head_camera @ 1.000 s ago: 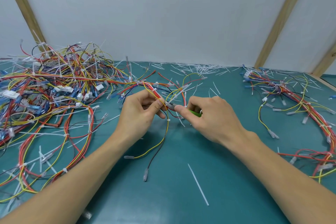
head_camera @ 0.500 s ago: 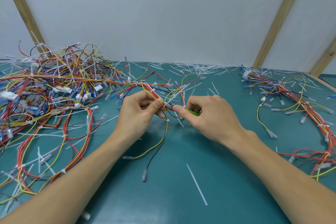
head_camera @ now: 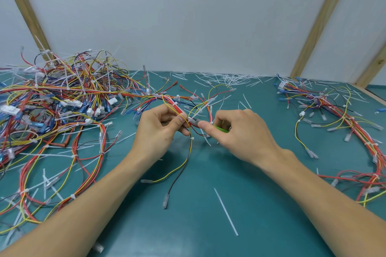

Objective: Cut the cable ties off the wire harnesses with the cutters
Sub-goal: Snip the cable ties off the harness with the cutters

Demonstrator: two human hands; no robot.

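A white cable tie (head_camera: 190, 119) sits on the red-and-yellow wire harness (head_camera: 177, 108) held above the middle of the teal tabletop (head_camera: 208, 225). The left hand (head_camera: 160, 131) pinches the harness just beside the tie. The right hand (head_camera: 240, 131) grips green-handled cutters (head_camera: 220, 128), their tip at the tie. A tangled harness pile (head_camera: 62, 98) lies left, another harness (head_camera: 338, 115) right, and cut tie strips (head_camera: 225, 212) are scattered around.

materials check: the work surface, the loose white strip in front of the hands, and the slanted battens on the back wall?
Teal matte work surface: looks like a rubbery bench mat, dull sheen, no grain; could be painted board.
Loose thin white strip: likely nylon, a cut cable-tie tail, stiff, straight and slightly translucent.
Slanted light-brown battens: unfinished wood, by the visible grain and pale tan colour.
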